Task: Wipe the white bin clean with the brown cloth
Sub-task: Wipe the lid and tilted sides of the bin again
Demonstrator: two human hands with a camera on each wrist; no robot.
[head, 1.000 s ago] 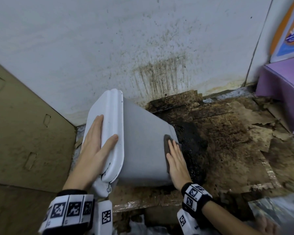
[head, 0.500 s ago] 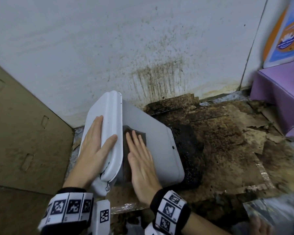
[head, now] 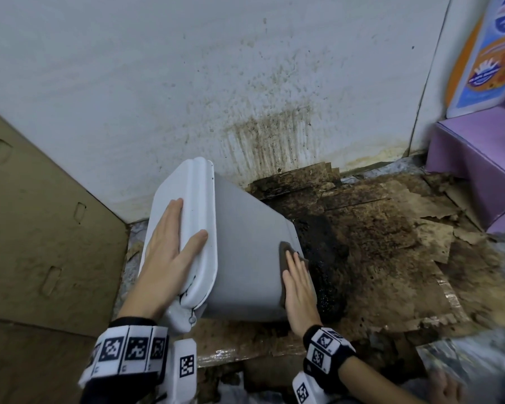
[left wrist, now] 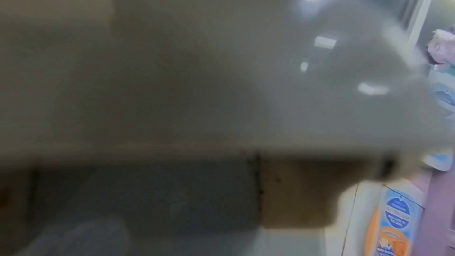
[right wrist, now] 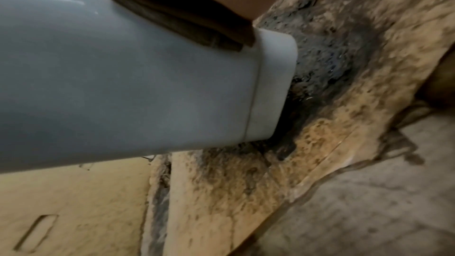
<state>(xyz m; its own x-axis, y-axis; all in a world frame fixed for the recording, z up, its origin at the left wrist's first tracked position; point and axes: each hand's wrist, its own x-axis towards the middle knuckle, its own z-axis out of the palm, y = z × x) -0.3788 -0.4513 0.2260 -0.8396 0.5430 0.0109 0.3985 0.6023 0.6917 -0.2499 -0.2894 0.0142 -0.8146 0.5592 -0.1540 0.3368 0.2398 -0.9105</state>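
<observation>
The white bin (head: 245, 258) leans tilted, its lid toward me on the left and its base on the dirty floor at the right. My left hand (head: 169, 243) lies flat with straight fingers on the white lid (head: 199, 199). My right hand (head: 299, 284) presses the brown cloth (head: 283, 249) flat against the bin's side near the base. In the right wrist view the cloth (right wrist: 187, 20) sits under my palm just above the bin's (right wrist: 128, 89) bottom band. The left wrist view is a blur of the bin's lid (left wrist: 197, 65).
A stained white wall (head: 245, 83) stands behind the bin. Soggy, blackened cardboard (head: 376, 243) covers the floor on the right. A brown cardboard sheet (head: 41, 228) leans at the left. A purple box (head: 475, 158) and a printed bottle (head: 484, 59) stand at the far right.
My right hand slid the cloth along the bin's side from up near the lid back down to the base. The left hand stayed on the lid.
</observation>
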